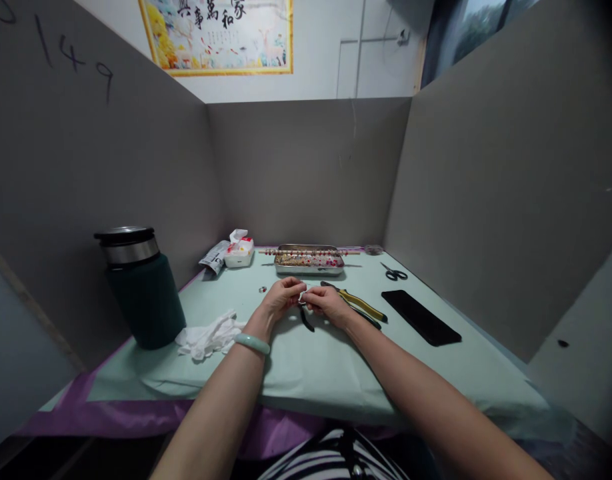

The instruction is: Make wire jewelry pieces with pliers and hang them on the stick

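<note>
1. Head view: the left hand [284,295] and right hand [328,303] pinch a small piece [302,299] between their fingertips, its details too small to tell.
2. Yellow-handled pliers [359,304] lie on the desk [321,373], just beside the right hand.

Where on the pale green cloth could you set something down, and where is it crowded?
Bare cloth lies between the left forearm and right forearm, and between the right forearm and the black phone. It's crowded from the left hand and right hand to the yellow-handled pliers and bead tray.
</note>
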Action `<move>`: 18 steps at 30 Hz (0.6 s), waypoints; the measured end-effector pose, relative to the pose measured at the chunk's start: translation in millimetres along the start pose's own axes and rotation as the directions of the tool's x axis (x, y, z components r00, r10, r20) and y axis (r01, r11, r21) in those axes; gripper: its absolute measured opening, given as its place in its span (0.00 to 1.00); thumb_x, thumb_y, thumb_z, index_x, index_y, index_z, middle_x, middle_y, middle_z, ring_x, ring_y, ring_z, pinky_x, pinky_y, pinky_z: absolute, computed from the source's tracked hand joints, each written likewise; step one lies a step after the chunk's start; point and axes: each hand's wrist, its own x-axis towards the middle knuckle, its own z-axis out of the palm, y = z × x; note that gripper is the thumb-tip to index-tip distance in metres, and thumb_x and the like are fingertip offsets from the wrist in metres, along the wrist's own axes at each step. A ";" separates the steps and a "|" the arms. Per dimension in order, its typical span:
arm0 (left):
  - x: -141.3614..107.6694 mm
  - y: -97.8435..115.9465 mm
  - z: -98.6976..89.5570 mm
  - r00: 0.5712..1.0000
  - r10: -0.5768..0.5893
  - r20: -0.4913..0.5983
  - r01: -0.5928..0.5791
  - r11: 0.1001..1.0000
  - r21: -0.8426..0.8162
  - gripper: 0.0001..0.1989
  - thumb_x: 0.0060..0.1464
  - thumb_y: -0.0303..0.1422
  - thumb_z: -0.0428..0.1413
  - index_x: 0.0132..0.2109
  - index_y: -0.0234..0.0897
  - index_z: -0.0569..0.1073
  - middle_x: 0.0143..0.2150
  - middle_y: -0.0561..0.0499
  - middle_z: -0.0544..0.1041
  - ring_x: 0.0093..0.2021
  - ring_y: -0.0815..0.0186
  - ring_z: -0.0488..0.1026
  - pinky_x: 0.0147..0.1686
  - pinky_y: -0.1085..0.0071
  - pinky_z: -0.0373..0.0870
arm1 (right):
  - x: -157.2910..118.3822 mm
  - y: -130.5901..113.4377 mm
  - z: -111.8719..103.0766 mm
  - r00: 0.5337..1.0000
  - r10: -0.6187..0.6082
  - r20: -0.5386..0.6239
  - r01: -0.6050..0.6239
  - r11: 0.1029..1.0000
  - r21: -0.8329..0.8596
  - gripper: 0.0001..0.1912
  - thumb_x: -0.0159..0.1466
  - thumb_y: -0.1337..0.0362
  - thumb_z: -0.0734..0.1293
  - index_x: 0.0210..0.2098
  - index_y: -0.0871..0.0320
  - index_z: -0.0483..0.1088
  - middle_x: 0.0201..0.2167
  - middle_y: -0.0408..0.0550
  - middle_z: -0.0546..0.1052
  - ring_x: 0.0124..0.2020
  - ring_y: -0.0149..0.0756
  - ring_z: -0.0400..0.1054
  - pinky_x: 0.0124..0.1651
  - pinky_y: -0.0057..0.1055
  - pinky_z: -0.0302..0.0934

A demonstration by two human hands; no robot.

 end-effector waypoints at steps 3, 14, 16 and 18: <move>2.2 -2.6 -1.7 1.000 -0.007 -0.021 0.008 1.000 0.019 0.18 0.34 0.37 0.67 0.30 0.31 0.69 0.22 0.56 0.68 0.19 0.77 0.62 0.20 0.77 0.56 | 0.6 -0.7 -0.3 0.999 -0.035 -0.033 0.032 0.994 -0.106 0.15 0.53 0.53 0.68 0.23 0.61 0.71 0.16 0.40 0.67 0.16 0.23 0.52 0.20 0.24 0.43; -0.7 0.2 -0.4 0.997 -0.036 0.065 0.033 0.998 0.045 0.19 0.42 0.41 0.63 0.36 0.30 0.74 0.29 0.50 0.71 0.19 0.78 0.60 0.18 0.79 0.55 | 5.5 -4.5 -7.3 0.963 -0.103 -0.249 0.101 0.995 -0.022 0.18 0.54 0.50 0.66 0.31 0.60 0.72 0.20 0.41 0.69 0.17 0.24 0.53 0.20 0.24 0.47; -1.0 -0.7 -0.3 0.992 -0.061 0.109 0.054 0.996 0.066 0.18 0.43 0.41 0.63 0.33 0.29 0.73 0.28 0.50 0.71 0.19 0.79 0.59 0.17 0.79 0.56 | 5.2 -4.3 -6.3 0.967 -0.126 -0.222 0.129 0.992 -0.002 0.17 0.53 0.52 0.67 0.34 0.59 0.73 0.21 0.41 0.69 0.18 0.24 0.53 0.20 0.24 0.48; -1.1 -1.6 -0.2 0.986 -0.086 0.143 0.075 0.994 0.079 0.17 0.44 0.41 0.62 0.32 0.29 0.73 0.28 0.50 0.71 0.18 0.78 0.60 0.17 0.79 0.56 | 5.4 -3.7 -5.7 0.963 -0.150 -0.222 0.151 0.988 -0.015 0.15 0.52 0.54 0.68 0.34 0.58 0.73 0.20 0.40 0.69 0.19 0.25 0.54 0.21 0.24 0.49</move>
